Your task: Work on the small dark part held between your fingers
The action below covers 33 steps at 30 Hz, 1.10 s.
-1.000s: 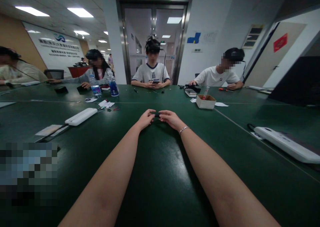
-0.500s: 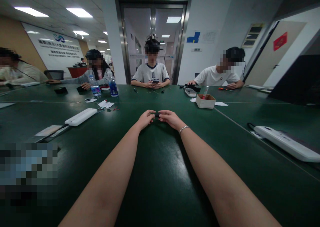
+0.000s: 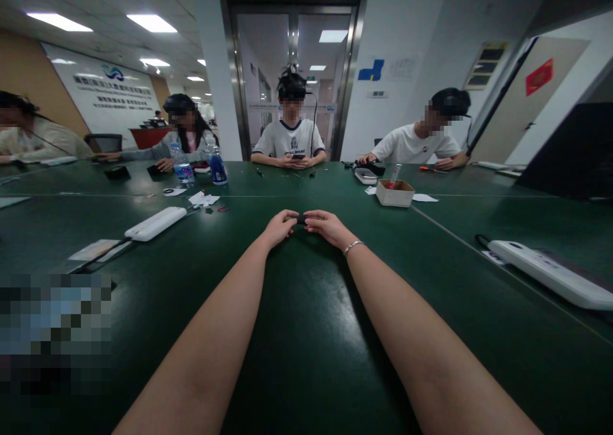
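Hardly anything has changed: over the green table [image 3: 306, 333] both arms stay stretched forward, left hand [image 3: 278, 226] and right hand [image 3: 326, 225] meeting fingertip to fingertip. Between them, each grip keeps pinching one end of a small black part [image 3: 301, 219], so work continues in place.

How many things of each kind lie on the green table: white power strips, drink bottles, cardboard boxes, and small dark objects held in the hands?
White power strips: 2 (left one, right one)
Drink bottles: 2 (clear one, blue one)
Cardboard box: 1
Small dark object: 1, pinched between the left hand and right hand
Total: 6
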Each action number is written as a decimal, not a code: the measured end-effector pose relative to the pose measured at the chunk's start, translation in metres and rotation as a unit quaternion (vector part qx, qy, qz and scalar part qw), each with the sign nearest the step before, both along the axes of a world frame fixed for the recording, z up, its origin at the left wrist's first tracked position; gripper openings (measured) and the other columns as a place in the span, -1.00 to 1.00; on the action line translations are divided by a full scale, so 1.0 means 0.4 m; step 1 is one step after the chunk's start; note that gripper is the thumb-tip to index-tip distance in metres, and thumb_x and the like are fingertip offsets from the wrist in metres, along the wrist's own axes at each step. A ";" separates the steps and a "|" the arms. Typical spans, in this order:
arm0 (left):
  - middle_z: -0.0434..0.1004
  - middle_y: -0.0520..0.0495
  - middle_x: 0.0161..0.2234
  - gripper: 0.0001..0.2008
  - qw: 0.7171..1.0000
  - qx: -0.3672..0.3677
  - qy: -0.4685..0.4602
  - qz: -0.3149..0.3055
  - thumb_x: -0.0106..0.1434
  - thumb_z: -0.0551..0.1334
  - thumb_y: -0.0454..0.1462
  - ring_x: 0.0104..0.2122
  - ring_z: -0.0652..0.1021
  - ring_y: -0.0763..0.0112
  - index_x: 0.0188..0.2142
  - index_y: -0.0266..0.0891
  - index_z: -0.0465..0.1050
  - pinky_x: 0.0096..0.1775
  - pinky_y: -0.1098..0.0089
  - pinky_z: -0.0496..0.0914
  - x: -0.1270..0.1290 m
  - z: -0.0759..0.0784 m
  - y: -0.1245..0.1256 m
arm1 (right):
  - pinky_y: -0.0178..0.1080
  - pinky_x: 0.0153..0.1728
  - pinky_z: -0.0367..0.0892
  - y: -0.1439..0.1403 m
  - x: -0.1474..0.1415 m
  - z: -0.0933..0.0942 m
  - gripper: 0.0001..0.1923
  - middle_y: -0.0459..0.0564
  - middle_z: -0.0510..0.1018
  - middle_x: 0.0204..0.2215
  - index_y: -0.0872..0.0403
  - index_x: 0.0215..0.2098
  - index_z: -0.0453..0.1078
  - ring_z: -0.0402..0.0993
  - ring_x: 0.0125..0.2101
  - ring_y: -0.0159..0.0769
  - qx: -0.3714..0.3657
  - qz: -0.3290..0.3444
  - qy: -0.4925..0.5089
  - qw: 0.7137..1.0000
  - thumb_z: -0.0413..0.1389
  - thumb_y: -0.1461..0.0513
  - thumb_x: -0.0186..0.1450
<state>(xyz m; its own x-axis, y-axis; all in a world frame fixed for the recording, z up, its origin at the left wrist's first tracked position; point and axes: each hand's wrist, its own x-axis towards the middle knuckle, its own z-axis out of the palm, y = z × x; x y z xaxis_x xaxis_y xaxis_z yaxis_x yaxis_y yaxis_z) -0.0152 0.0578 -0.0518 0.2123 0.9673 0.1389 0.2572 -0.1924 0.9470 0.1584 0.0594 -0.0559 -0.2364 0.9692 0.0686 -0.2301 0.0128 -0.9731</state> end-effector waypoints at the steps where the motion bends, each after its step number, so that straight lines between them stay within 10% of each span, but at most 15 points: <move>1: 0.38 0.00 -0.43 -0.79 1.000 -0.003 -0.003 0.000 0.22 0.12 -0.30 -0.58 0.37 0.57 -0.14 -0.26 0.37 -0.57 0.53 0.24 0.000 -0.001 0.001 | -0.47 -0.49 0.43 -0.001 0.000 0.001 -0.78 0.00 0.54 -0.41 0.19 -0.28 0.44 0.50 -0.49 -0.44 -0.001 -0.002 0.000 1.000 0.13 0.52 0.15; 33: 0.35 0.03 -0.47 -0.79 1.000 0.011 -0.006 -0.015 0.25 0.06 -0.33 -0.62 0.33 0.61 -0.14 -0.27 0.37 -0.60 0.57 0.21 -0.006 -0.012 0.012 | -0.47 -0.49 0.43 0.000 -0.005 0.001 -0.79 -0.02 0.54 -0.45 0.19 -0.28 0.43 0.50 -0.49 -0.45 -0.003 -0.005 -0.007 1.000 0.13 0.51 0.15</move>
<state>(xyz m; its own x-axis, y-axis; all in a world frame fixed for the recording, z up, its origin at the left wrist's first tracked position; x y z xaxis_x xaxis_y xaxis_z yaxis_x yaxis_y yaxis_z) -0.0175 0.0624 -0.0564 0.2389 0.9575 0.1618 0.2399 -0.2197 0.9456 0.1565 0.0594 -0.0557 -0.2278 0.9719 0.0588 -0.2163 0.0084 -0.9763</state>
